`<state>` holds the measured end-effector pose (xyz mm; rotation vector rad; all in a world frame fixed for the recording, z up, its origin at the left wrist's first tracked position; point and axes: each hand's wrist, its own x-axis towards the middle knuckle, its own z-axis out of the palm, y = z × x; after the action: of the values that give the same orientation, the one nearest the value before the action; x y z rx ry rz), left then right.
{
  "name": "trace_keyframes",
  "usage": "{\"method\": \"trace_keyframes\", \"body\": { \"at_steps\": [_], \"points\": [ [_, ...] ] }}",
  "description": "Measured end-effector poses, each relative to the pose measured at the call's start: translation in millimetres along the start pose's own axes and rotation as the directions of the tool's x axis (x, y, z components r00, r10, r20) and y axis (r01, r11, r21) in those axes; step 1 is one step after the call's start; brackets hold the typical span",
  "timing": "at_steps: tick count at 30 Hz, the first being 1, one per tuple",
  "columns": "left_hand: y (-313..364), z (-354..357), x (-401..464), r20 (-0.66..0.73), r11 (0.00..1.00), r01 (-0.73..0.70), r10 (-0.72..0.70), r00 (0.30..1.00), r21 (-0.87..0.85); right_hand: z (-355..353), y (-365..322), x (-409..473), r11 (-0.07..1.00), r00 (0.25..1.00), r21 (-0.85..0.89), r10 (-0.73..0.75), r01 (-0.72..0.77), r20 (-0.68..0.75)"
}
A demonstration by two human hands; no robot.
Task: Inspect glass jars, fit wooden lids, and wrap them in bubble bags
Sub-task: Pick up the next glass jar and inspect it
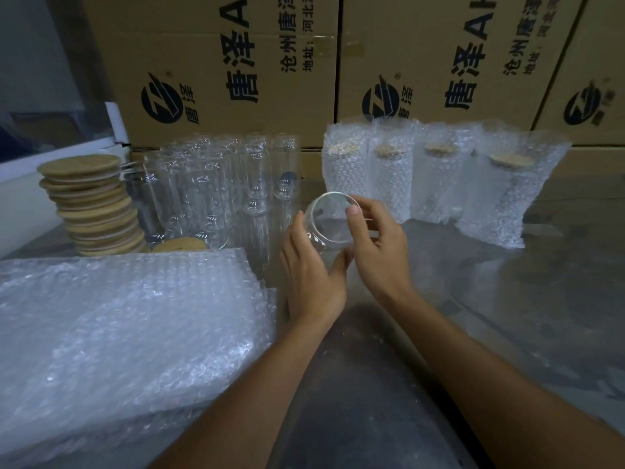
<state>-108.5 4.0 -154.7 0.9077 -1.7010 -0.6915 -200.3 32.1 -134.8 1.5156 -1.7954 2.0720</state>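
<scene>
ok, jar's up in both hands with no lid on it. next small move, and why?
Probably send the left hand over to the stack of wooden lids for one. The glass jar is tilted with its open mouth toward the camera, held by both hands, the right hand pinching its rim. The four wrapped jars behind all show lids inside, so the lid likely goes on before bagging.

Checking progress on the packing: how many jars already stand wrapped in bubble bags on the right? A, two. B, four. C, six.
B: four wrapped jars stand in a row in front of the cardboard boxes, each showing a wooden lid through its bag.
</scene>
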Motion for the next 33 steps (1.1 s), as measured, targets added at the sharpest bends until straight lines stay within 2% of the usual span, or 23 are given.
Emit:
{"method": "trace_keyframes", "body": {
  "at_steps": [3, 7, 12, 16, 21, 23, 26, 33],
  "points": [
    [6, -1, 1, -0.042, 0.991, 0.060, -0.066, 0.997, -0.123, 5, -4, -4, 1.000, 0.989, 0.005, 0.012, -0.013, 0.150],
    [8, -3, 2, -0.024, 0.967, 0.120, -0.129, 0.991, -0.226, 5, -2, -8, 0.994, 0.941, 0.042, 0.084, -0.103, 0.327],
    [8, -6, 3, 0.049, 0.950, 0.164, -0.157, 0.986, -0.264, -7, 10, -7, 0.978, 0.887, 0.018, 0.179, -0.206, 0.426],
    [2, -3, 5, 0.061, 0.951, 0.170, -0.159, 0.985, -0.260, -7, 15, -7, 0.948, 0.886, 0.055, 0.270, -0.313, 0.377],
    [2, -5, 3, 0.091, 0.967, 0.056, -0.034, 0.995, -0.249, -7, 11, -5, 0.844, 0.870, 0.248, 0.410, -0.476, 0.276],
    [1, -4, 3, 0.090, 0.970, 0.042, -0.021, 0.996, -0.238, -7, 8, -6, 0.843, 0.871, 0.243, 0.421, -0.479, 0.255],
    [3, -6, 4, 0.095, 0.941, 0.109, -0.083, 0.992, -0.320, -7, 6, -6, 0.876, 0.895, 0.209, 0.394, -0.435, 0.210],
    [4, -4, 4, 0.048, 0.904, 0.131, -0.122, 0.991, -0.408, -9, -5, -2, 0.892, 0.937, 0.288, 0.330, -0.350, 0.117]
  ]
}}
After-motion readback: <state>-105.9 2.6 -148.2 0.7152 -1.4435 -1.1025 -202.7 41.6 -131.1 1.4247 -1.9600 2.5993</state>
